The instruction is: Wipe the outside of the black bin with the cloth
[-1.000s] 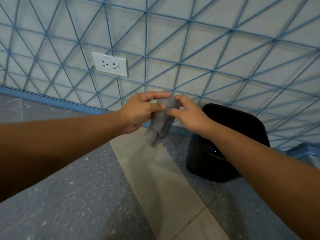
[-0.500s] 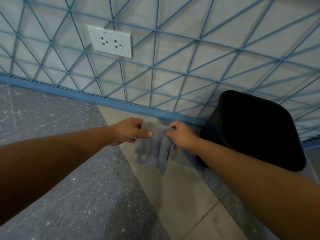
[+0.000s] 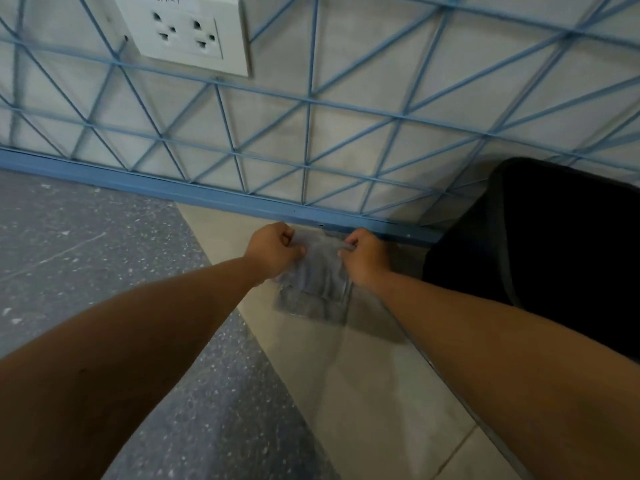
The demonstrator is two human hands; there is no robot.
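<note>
Head view: left hand (image 3: 275, 249) and right hand (image 3: 363, 256) both pinch top edge of grey cloth (image 3: 317, 282), fingers curled, cloth hanging spread. Black bin (image 3: 554, 258) just right of cloth, against wall, not touching.

Risks: limp cloth bunches on contact, poor wipe; light bin likely slides or tips if pushed unbraced.

Black bin (image 3: 568, 258) right, against wall (image 3: 346, 140); floor (image 3: 86, 244) left open.

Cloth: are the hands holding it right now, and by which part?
Yes. Both hands hold the grey cloth by its top edge: the left hand grips the upper left corner, the right hand the upper right, and the rest hangs below.
</note>
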